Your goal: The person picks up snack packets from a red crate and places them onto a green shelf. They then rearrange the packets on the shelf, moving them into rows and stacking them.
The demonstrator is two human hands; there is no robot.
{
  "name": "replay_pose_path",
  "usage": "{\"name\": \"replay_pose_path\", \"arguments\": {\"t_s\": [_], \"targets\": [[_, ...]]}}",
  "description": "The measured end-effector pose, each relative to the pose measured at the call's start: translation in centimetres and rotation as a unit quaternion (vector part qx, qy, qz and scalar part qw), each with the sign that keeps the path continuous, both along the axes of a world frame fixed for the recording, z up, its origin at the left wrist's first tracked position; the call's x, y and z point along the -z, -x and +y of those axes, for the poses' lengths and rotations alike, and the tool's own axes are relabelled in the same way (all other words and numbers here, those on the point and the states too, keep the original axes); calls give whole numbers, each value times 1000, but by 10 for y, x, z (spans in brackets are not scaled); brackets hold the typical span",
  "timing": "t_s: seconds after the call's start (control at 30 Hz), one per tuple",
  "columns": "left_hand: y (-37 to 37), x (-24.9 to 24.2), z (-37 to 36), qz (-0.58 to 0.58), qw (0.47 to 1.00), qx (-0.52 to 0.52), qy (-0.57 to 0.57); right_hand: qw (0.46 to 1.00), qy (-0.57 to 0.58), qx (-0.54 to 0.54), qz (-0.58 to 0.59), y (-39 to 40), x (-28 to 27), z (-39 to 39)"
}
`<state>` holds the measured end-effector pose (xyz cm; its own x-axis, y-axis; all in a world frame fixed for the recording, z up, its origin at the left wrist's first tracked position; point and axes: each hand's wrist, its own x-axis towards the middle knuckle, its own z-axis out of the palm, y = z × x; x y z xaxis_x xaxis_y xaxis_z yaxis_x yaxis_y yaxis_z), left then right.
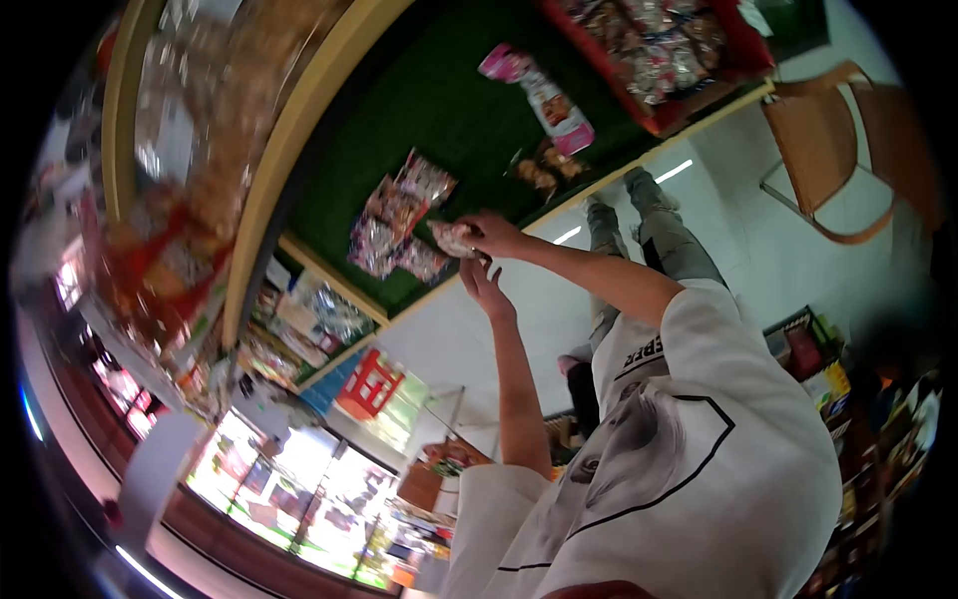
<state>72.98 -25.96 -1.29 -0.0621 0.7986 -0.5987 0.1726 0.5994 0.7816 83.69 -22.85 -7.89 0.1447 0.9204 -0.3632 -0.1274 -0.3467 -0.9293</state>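
Note:
My right hand is closed on a small light-coloured packet above the green table surface. Just below it, my left hand has its fingers apart, with the fingertips close to the packet's lower edge; whether they touch it I cannot make out. Beside the packet lies a pile of shiny printed packets. A long pink-and-white bag rests farther along the table, and some small brown-wrapped pieces lie near the table's edge.
A red box full of wrapped packets stands at the table's far end. Packaged goods fill a wood-edged compartment. Clear plastic-wrapped goods lie behind a curved wooden rim. A brown chair and a red plastic stool stand on the floor.

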Motion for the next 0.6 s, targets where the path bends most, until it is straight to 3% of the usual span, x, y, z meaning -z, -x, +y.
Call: {"name": "replay_pose_path", "arguments": {"t_s": [0.2, 0.3, 0.33, 0.4, 0.5, 0.53, 0.6], "targets": [[-121, -48, -29, -9, 991, 119, -58, 994, -101, 34, -39, -149, -50, -47], [-194, -68, -25, -21, 963, 231, -140, 980, 5, 81, 181, -253, -110, -81], [-221, -73, -24, -32, 949, 268, -165, 984, -77, 133, 87, -276, -107, -90], [-279, -74, -14, -64, 912, 343, -217, 962, -137, 216, 92, -322, -97, -100], [-366, -74, -2, -59, 898, 399, -176, 951, -72, 300, -31, -393, -85, -102], [-394, -66, 3, -57, 889, 417, -178, 950, -18, 310, 26, -419, -106, -106], [-438, -47, 19, -79, 894, 421, -135, 942, -20, 335, 0, -449, -66, -87]]}}
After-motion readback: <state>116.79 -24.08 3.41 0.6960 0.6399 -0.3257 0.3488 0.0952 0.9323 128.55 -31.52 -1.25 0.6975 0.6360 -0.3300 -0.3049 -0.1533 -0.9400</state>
